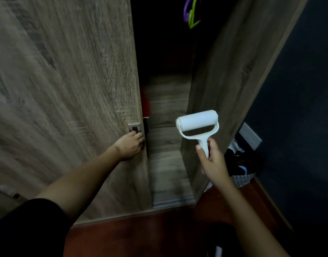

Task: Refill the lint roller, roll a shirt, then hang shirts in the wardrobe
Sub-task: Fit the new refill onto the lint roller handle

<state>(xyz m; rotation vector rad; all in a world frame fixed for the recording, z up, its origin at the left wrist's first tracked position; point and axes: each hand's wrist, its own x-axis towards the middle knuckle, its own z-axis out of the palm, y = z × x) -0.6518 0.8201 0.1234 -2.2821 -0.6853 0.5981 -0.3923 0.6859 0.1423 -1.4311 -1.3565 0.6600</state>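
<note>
A wood-grain wardrobe stands in front of me with its left door (67,89) partly open onto a dark inside. My left hand (129,146) grips the edge of that door just below a small metal handle plate (134,127). My right hand (212,162) holds the white lint roller (197,122) upright by its handle, in front of the gap. Purple and green hangers (191,13) hang at the top inside. Something red (145,102) shows behind the door edge; I cannot tell what it is.
The right wardrobe door (233,80) stands open towards me. Behind it, a patterned basket (242,179) with dark clothes sits on the reddish wooden floor (141,236) beside a dark blue wall (298,108). Wooden shelves show low inside the wardrobe.
</note>
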